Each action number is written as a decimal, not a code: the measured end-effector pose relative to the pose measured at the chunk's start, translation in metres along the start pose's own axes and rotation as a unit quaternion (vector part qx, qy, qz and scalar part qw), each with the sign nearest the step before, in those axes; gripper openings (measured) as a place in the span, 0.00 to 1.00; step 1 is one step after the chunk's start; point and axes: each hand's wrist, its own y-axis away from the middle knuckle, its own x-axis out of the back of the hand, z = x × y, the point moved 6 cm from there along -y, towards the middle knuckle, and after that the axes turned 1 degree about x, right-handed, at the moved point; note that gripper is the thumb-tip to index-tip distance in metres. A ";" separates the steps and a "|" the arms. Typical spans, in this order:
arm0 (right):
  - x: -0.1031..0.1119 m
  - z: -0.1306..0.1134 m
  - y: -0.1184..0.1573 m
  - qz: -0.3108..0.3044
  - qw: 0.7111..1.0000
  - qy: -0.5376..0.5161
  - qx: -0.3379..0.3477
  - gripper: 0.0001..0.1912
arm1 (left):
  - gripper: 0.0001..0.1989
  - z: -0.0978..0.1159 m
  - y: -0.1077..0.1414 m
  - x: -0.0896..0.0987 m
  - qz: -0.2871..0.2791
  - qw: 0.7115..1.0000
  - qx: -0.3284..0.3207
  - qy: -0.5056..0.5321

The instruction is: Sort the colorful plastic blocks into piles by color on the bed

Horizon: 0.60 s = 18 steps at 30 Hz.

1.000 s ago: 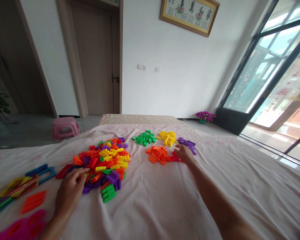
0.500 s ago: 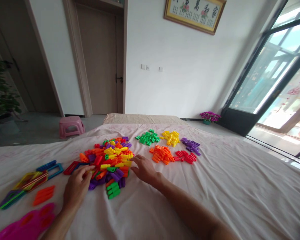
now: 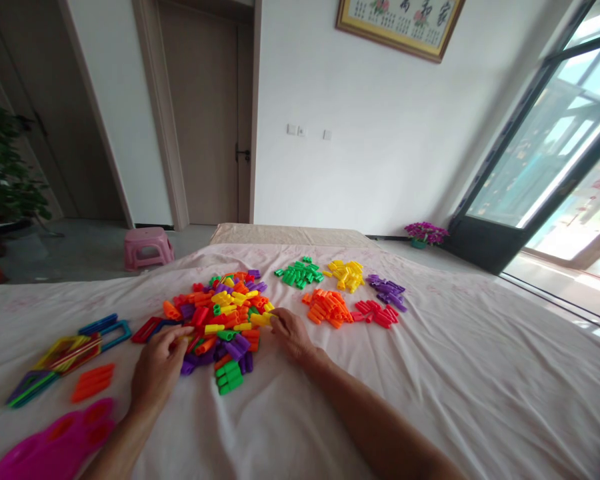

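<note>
A mixed heap of plastic building blocks (image 3: 225,310) in red, orange, yellow, green and purple lies on the cloth before me. At the heap's right edge, my right hand (image 3: 293,335) pinches a yellow building block (image 3: 261,320) between thumb and fingers. My left hand (image 3: 159,365) rests against the left side, fingers closed together; a bit of yellow shows at its fingertips, mostly hidden. Beyond my right hand sit single-colour piles: green blocks (image 3: 301,273), yellow blocks (image 3: 347,275), purple blocks (image 3: 387,291), orange blocks (image 3: 327,308) and red blocks (image 3: 376,313).
On the left lie flat coloured frame-shaped tiles (image 3: 70,353), an orange block piece (image 3: 94,382) and a pink paw-shaped item (image 3: 55,440). A pale cloth (image 3: 480,373) covers the surface. A pink stool (image 3: 149,248) stands on the floor beyond.
My right hand's fingers have closed on a yellow block at the heap's edge. My left hand stays at the heap's left side. The view has shifted slightly.
</note>
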 end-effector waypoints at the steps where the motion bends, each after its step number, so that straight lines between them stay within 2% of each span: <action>1: 0.000 0.003 0.000 -0.005 0.999 -0.038 -0.019 0.12 | 0.21 0.000 0.000 0.000 -0.001 1.000 0.002 0.001; 4: -0.002 0.009 0.001 -0.023 0.991 -0.116 -0.054 0.10 | 0.21 0.000 0.000 0.001 -0.002 1.000 0.003 0.003; 6: -0.002 0.009 0.001 -0.030 0.990 -0.125 -0.051 0.09 | 0.21 -0.001 0.000 0.001 -0.001 1.000 0.001 0.001; 11: 0.001 -0.001 0.002 -0.029 1.000 0.003 -0.006 0.05 | 0.22 -0.003 0.000 0.000 -0.001 1.000 0.000 -0.001; 18: -0.004 -0.015 0.004 -0.094 0.988 0.101 0.067 0.11 | 0.22 -0.004 0.001 0.000 0.003 1.000 0.006 -0.008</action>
